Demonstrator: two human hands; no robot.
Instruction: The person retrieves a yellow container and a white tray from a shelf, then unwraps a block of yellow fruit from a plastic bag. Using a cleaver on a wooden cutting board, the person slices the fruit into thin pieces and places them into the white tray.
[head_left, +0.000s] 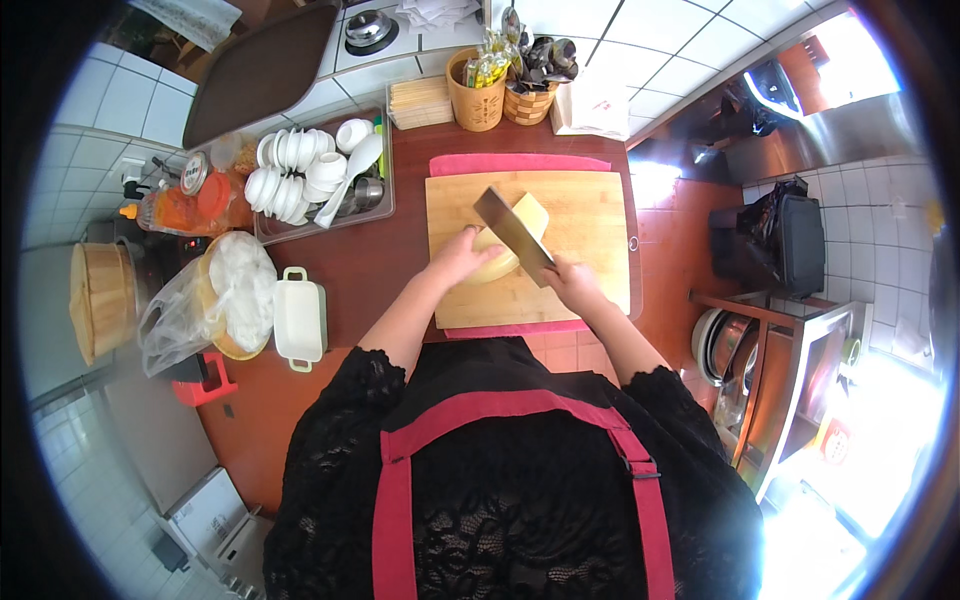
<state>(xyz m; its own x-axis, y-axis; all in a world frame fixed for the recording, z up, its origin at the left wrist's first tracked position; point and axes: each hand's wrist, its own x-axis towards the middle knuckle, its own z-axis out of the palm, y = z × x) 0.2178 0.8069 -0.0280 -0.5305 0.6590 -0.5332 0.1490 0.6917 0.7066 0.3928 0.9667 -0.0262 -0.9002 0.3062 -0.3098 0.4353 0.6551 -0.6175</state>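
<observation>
A wooden cutting board (592, 217) lies on the counter over a pink cloth (521, 163). On it rests a pale yellow piece of food (534, 212), its kind not clear, with a rounded part on the left and an angular part on the far side. My left hand (463, 255) holds the rounded part, thumb and fingers spread around its edge. The handle of a cleaver (514, 231) is in my right hand (574, 283). Its broad blade slants across the food towards the upper left and hides part of it. Whether the edge is in the food I cannot tell.
Left of the board stand a clear bin (391, 180) of white bowls and spoons, a cream rectangular dish (300, 319) and a plastic bag (244, 281). Behind it are wooden chopsticks (421, 103), a wooden holder (478, 101) with packets, a woven cutlery basket (527, 103) and napkins (592, 109).
</observation>
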